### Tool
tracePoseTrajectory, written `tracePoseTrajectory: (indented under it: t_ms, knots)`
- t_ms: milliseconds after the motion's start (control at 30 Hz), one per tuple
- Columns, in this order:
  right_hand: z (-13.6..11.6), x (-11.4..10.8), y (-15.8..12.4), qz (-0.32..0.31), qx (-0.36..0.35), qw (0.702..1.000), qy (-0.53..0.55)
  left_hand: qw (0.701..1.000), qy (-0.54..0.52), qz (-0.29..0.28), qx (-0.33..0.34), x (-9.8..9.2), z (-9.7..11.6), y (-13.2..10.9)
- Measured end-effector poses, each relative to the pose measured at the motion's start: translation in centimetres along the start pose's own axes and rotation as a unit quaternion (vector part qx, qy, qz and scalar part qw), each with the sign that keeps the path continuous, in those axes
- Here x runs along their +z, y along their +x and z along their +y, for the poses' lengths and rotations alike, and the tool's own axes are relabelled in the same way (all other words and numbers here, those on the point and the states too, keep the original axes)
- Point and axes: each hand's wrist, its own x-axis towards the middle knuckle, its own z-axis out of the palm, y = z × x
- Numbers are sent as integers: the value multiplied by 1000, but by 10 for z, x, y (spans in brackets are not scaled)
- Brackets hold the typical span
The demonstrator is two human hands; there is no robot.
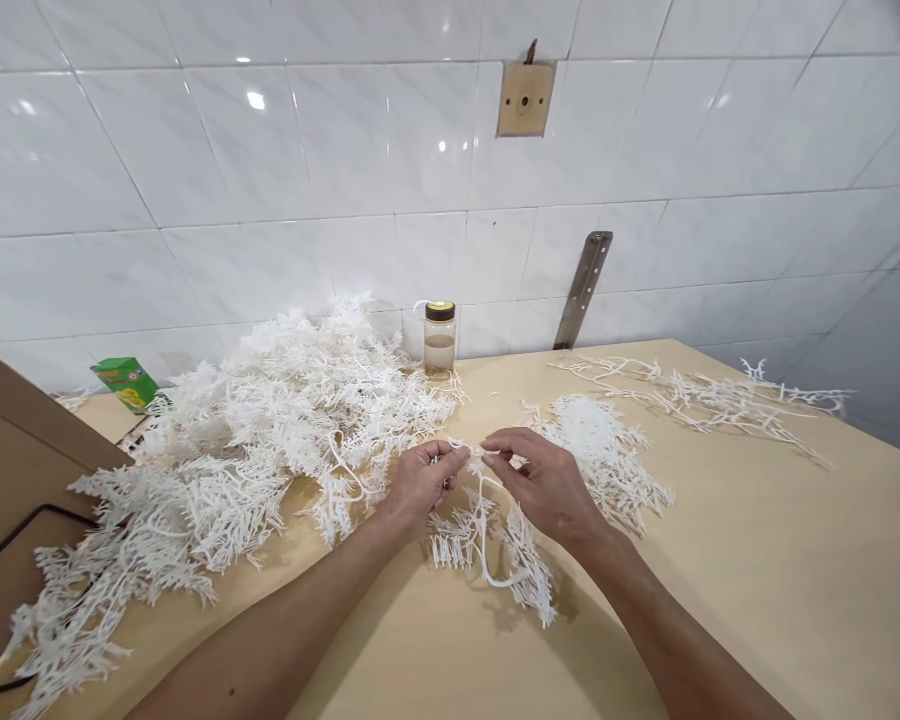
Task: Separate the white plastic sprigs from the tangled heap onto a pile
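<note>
My left hand [423, 482] pinches a white artificial plastic branch [521, 572] between thumb and fingertips. The branch hangs below my hands, its curved stem and feathery twigs just above or on the table. Close beside it, my right hand [546, 482] has thumb and forefinger closed at the branch's upper end; the exact bit between them is too small to make out. To the left spreads a large heap of white branches [300, 400]. A smaller pile of cut-looking white sprigs [596, 450] lies just beyond my right hand.
Bare white stems [709, 400] lie at the table's back right. A lidded bottle [439, 345] of liquid stands near the tiled wall [330, 150]. At left are a green box [126, 382] and a brown cardboard panel [30, 500]. A metal bracket [583, 290] leans by the wall.
</note>
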Motion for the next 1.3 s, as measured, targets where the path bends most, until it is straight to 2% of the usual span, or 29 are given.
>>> tracePoseTrajectory:
  t_ms: [100,300,433,567,633,733,833,933,1000,1067,1167,1300]
  knots:
    - [1,4,0,-7,-2,1000,-14,1000,3,1,-4,2,-2,-1]
    - [3,5,-2,-8,43,998,-38,999,11,-41,-9,5,-2,-4]
    - [5,7,-2,-17,24,997,-68,999,-14,-11,-34,5,-4,-3]
    - [7,13,-3,-16,-8,995,-103,999,-19,-13,-38,7,-5,-3]
    - [10,16,-3,10,-7,990,-141,1000,-15,-7,-25,8,-7,-5]
    - [20,13,-1,76,32,975,-204,1000,4,2,4,9,-11,-8]
    - [30,1,2,132,80,962,-226,999,35,-26,26,8,-16,-9]
    - [30,-15,5,162,93,959,-213,995,57,-42,65,8,-19,-9]
    - [23,-21,6,127,92,975,-155,994,65,-48,75,8,-20,-8]
    - [14,-22,6,45,95,992,-65,993,63,-59,78,8,-20,-8]
    - [1,-19,4,-73,96,993,19,991,56,-78,92,9,-21,-8]
    - [-4,-18,4,-124,115,985,27,993,47,-72,82,8,-21,-7]
